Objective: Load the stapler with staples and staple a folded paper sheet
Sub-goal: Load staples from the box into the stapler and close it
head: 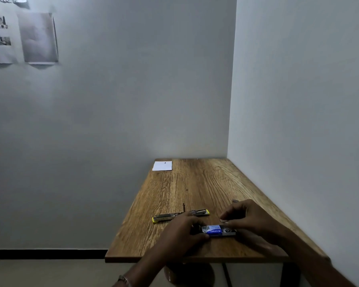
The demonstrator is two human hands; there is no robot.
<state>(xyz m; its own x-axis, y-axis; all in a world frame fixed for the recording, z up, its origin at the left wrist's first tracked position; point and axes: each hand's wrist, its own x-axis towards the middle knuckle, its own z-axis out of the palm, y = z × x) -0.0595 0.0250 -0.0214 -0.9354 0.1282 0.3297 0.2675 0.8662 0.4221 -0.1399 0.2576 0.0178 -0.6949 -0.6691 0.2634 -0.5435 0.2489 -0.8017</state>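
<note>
A small blue staple box (pixel 214 230) lies near the table's front edge, its tray slid out to the right. My left hand (pixel 181 233) grips the box's left end. Just above the tray, my right hand (pixel 248 218) pinches a short strip of staples (pixel 223 220) between thumb and fingers. The yellow and metal stapler (pixel 179 215) lies opened out flat just beyond my left hand. A white folded paper sheet (pixel 162 165) rests at the far left corner of the table.
The wooden table (pixel 195 187) stands in a corner, with a wall behind it and another along its right side. Printed sheets (pixel 21 36) hang on the wall at the upper left. A stool (pixel 189 274) shows under the table's front edge.
</note>
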